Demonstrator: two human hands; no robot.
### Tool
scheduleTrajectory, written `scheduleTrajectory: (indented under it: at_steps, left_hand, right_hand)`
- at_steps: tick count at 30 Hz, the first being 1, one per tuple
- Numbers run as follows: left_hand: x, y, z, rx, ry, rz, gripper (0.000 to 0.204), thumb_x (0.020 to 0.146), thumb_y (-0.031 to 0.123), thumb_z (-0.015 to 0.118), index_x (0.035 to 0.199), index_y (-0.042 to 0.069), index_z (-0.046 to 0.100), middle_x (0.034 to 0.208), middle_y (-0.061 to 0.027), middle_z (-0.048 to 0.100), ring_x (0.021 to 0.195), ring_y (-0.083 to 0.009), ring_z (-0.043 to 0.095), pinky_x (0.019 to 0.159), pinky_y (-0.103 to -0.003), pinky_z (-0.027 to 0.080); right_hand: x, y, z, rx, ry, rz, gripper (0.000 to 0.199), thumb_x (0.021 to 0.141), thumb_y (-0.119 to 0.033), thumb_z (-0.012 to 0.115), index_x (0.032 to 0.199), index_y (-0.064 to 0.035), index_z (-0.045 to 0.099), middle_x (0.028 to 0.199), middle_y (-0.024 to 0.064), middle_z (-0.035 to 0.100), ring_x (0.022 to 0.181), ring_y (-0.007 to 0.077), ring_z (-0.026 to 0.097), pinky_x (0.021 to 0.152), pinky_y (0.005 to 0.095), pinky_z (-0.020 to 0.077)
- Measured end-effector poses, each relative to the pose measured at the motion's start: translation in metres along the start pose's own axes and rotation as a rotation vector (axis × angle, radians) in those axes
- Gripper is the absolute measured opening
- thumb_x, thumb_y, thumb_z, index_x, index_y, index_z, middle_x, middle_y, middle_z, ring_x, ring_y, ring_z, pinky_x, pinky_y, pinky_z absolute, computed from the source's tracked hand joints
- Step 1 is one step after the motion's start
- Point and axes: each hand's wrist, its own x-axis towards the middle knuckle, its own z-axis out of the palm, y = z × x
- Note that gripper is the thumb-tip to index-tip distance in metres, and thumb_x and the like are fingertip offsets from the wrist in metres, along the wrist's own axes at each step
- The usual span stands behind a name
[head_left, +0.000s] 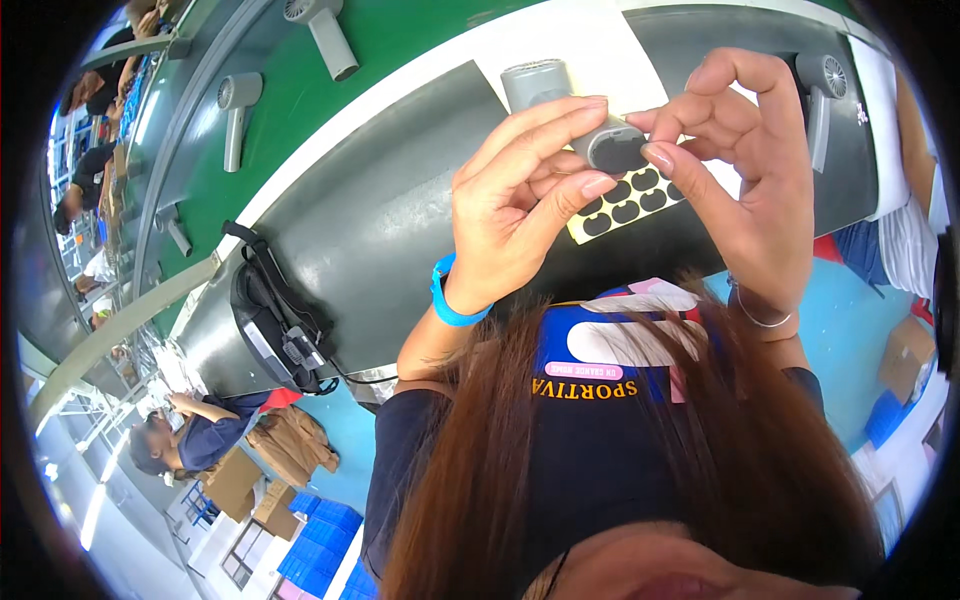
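Observation:
Near the far side of the black mat, my left hand (505,205) is closed around the handle of a grey handheld fan (538,82). The round end of its handle faces me, with a black oval sticker (618,150) on it. My right hand (750,185) pinches the right edge of that sticker between thumb and index finger, the other fingers curled above. Just below the handle lies a pale yellow sheet (580,234) bearing several more black stickers, partly hidden by my hands. White paper (625,60) sits behind the fan.
More grey fans (237,95) lie on the green belt (190,130) beyond the table, and another fan (822,85) rests right of my hand. A black strapped device (275,310) with a cable occupies the table's left end. Co-workers (200,425) sit left and right.

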Motion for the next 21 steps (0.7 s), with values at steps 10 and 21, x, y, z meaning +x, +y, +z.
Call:
scheduleTrajectory:
  at_steps: [10,21]
  left_hand:
    - [-0.0001,-0.0013,0.0008,-0.016,0.001,0.003,0.038,0.082,-0.008,0.064,0.12,-0.005,0.058,0.124,-0.0172,0.053,0.088,-0.0174,0.066,0.075,-0.026,0.057]
    - [-0.0009,-0.0009,-0.0004,-0.013,0.0,0.004,0.039,0.083,-0.009,0.063,0.121,-0.005,0.057,0.125,-0.0182,0.052,0.089,-0.02,0.066,0.077,-0.027,0.057]
  right_hand:
    - [-0.0002,-0.0009,-0.0016,-0.032,-0.011,-0.019,0.041,0.082,0.007,0.062,0.113,-0.0055,0.039,0.088,0.0088,0.065,0.093,0.0189,0.066,0.076,0.0239,0.0495]
    - [0.0003,0.0008,0.0002,0.004,-0.007,-0.003,0.041,0.082,0.008,0.062,0.112,-0.0056,0.039,0.088,0.0087,0.065,0.093,0.019,0.066,0.075,0.0234,0.0495]
